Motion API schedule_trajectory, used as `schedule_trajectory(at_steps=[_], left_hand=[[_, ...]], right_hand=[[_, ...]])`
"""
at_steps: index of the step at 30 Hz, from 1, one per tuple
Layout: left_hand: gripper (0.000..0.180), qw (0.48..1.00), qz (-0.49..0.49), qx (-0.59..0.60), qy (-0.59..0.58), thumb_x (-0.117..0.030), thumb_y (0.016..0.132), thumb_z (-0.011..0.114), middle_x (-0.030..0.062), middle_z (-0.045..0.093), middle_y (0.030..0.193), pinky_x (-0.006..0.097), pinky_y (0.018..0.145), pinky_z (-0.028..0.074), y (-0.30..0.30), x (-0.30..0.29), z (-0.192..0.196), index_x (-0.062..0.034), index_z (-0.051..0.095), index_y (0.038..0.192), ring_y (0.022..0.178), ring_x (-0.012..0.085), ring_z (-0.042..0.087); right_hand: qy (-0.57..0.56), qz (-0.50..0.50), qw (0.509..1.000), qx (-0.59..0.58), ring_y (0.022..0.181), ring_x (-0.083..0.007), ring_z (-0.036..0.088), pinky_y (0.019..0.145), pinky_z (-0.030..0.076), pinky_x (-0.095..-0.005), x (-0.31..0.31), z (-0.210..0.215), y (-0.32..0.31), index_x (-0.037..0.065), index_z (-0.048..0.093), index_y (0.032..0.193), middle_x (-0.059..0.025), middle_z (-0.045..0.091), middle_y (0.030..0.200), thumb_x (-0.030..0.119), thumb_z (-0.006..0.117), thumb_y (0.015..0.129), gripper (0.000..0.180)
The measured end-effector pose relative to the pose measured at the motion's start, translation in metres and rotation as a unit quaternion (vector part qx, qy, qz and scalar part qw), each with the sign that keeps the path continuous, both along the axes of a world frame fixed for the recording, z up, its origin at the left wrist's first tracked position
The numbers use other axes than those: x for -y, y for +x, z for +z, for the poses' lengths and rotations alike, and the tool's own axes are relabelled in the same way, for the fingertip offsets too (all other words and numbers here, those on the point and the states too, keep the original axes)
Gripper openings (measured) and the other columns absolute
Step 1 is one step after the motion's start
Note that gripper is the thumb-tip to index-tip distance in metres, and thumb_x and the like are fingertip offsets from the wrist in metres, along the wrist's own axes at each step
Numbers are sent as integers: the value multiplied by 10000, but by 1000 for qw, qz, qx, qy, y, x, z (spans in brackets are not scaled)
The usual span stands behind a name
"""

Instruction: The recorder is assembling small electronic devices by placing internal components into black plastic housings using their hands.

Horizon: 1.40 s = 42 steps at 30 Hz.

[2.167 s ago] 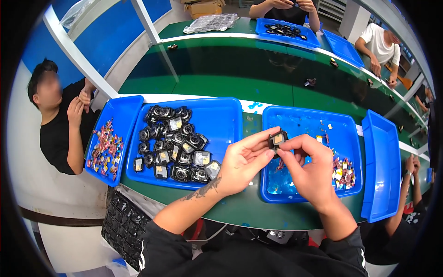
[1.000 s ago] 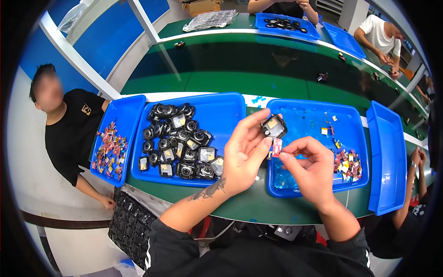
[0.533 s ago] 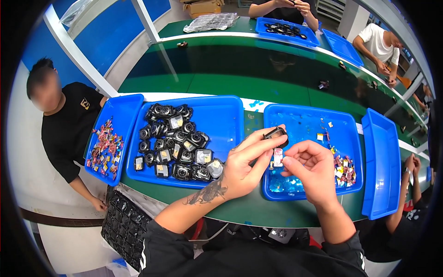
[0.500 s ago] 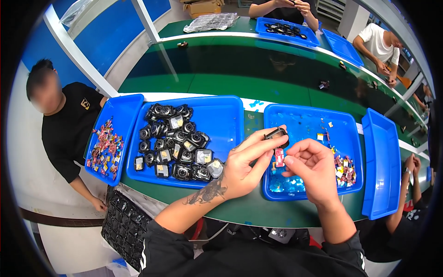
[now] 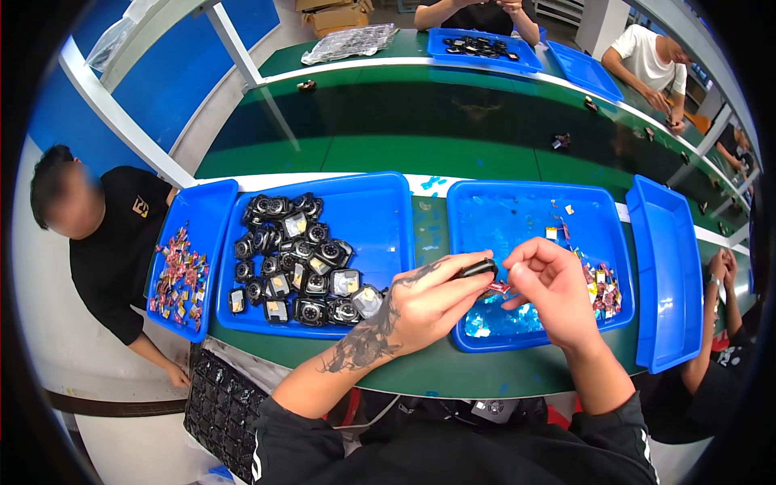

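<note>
My left hand [image 5: 436, 303] grips a black smartwatch case [image 5: 480, 268], tilted edge-on over the tray on the right of centre. A small red-and-white piece [image 5: 499, 288], perhaps a circuit board or battery, sticks out below the case toward my other hand. My right hand [image 5: 554, 291] is close beside it, fingers curled and thumb bent in a pinch; whether anything sits between the fingertips is hidden. Beneath both hands is a blue tray [image 5: 529, 191] with bits of blue film and a heap of small red, yellow and silver parts [image 5: 602, 291].
Left of my hands, a blue tray [image 5: 380, 202] holds several black watch cases [image 5: 279, 263]. Beyond it, another blue tray [image 5: 214, 202] contains small red parts. A blue tray [image 5: 667, 275] stands at the right. A green conveyor [image 5: 364, 149] runs behind; people sit around the line.
My left hand has turned the watch case from showing its open frame to edge-on. My right fingers have shifted slightly away from the red piece. The whole view has shifted a little.
</note>
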State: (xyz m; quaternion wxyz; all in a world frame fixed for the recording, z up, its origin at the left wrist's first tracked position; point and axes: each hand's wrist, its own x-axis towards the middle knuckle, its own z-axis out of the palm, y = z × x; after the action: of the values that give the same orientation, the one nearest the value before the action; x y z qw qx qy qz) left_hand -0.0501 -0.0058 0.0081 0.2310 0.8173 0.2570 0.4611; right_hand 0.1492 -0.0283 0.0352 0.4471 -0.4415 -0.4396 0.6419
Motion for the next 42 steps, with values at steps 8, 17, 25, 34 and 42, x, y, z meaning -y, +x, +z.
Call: schedule_trajectory(at_steps=[8,17,25,34,42], left_hand=[[205,975,45,-82,202,9,714,699,200,642,1093,327,709,592,-1,-2,-4,31,671,916,896,290,683],[137,988,41,37,-141,-38,833,658,125,679,962,271,626,558,7,7,-8,30,659,953,758,211,693],[254,856,-88,148,-488,33,865,613,147,616,1110,289,859,547,1,4,0,88,612,1113,978,191,642],[315,877,-92,238,-408,59,891,557,137,544,1246,272,918,518,8,7,-7,59,581,1206,1068,192,603],[353,866,-80,247,-428,56,896,551,133,573,1232,269,909,515,10,11,-6,23,564,1247,1040,161,615]], right_hand=[[117,28,968,219,720,-83,608,642,524,-242,-1,4,2,-42,632,819,-68,668,806,76,666,862,130],[181,-51,970,152,858,-109,593,702,532,-271,8,-10,-6,-18,600,987,-66,606,919,29,591,898,101],[172,-39,963,203,853,-86,584,685,503,-199,11,1,-14,-3,574,977,-40,600,925,-36,673,820,188],[207,-152,957,134,794,-69,591,626,466,-187,7,-22,-24,4,550,1002,-43,610,914,-36,692,806,245],[240,-145,938,206,683,-54,558,590,424,-184,7,-18,-26,20,542,1036,-27,610,809,-43,695,789,297]])
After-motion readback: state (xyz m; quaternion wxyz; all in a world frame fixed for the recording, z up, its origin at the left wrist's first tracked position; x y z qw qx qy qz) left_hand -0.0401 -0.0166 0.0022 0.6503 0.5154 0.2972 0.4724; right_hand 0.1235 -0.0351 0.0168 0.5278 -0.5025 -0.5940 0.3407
